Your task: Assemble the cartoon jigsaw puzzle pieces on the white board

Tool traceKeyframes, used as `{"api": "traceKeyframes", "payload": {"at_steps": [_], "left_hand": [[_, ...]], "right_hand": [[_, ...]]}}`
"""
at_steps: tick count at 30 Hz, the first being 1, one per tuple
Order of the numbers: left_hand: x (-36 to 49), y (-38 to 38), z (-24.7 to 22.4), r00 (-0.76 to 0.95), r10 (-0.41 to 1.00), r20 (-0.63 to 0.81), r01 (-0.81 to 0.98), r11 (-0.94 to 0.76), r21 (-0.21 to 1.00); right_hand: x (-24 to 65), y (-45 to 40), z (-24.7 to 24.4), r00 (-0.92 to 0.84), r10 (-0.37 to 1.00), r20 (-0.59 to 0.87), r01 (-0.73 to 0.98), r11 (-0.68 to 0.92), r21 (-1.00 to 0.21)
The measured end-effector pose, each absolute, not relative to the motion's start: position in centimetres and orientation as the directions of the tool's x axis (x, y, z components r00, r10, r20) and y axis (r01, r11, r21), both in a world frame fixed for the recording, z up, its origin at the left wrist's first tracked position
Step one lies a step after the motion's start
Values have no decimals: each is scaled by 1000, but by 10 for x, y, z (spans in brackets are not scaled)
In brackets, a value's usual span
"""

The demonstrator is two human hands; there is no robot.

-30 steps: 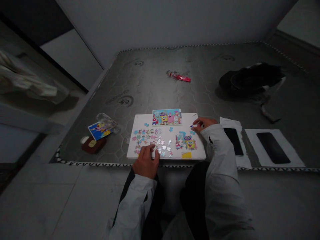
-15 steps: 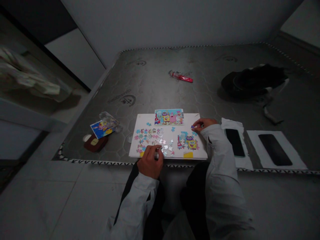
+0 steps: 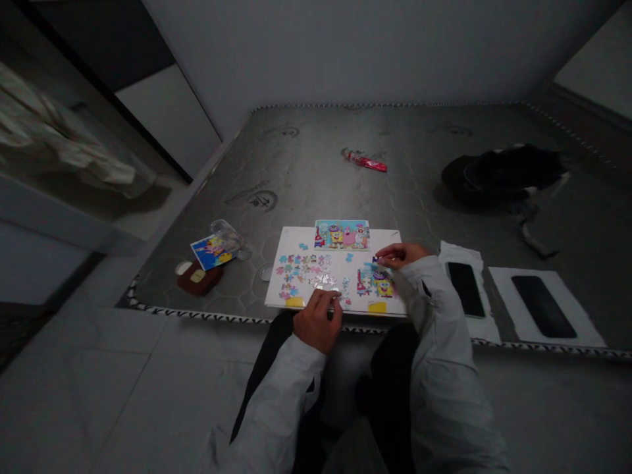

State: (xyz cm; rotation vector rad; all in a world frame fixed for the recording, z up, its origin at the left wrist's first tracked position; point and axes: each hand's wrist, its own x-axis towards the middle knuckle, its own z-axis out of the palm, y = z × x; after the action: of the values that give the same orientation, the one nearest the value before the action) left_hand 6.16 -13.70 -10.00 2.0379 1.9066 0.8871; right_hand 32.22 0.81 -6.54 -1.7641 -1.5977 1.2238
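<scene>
White board [image 3: 292, 236] carries puzzle pieces [image 3: 313, 259]; right hand [image 3: 403, 254] pinches one dark piece [image 3: 376, 259] beside the joined section [image 3: 384, 288]; whether left hand [image 3: 318, 322] grips something, I cannot tell.

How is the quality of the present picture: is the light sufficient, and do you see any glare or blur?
In the head view, the light is dim overall; in the head view, pale glare whitens some loose puzzle pieces near the left hand; also in the head view, the black bag-like item looks soft.
</scene>
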Motion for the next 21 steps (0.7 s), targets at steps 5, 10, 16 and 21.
{"api": "traceKeyframes", "payload": {"at_steps": [5, 10, 16, 21], "left_hand": [[68, -139, -98, 56, 977, 206, 823, -162, 545], [72, -139, -95, 107, 988, 112, 834, -151, 531], [79, -139, -90, 168, 986, 9, 866, -152, 476], [85, -138, -83, 219, 973, -77, 890, -166, 425]], "right_hand": [[318, -18, -67, -72, 930, -361, 563, -261, -784], [316, -48, -74, -58, 927, -371, 600, -265, -755], [307, -65, -103, -61, 921, -386, 599, -275, -752], [290, -65, -119, 59, 963, -263, 698, -228, -678]]}}
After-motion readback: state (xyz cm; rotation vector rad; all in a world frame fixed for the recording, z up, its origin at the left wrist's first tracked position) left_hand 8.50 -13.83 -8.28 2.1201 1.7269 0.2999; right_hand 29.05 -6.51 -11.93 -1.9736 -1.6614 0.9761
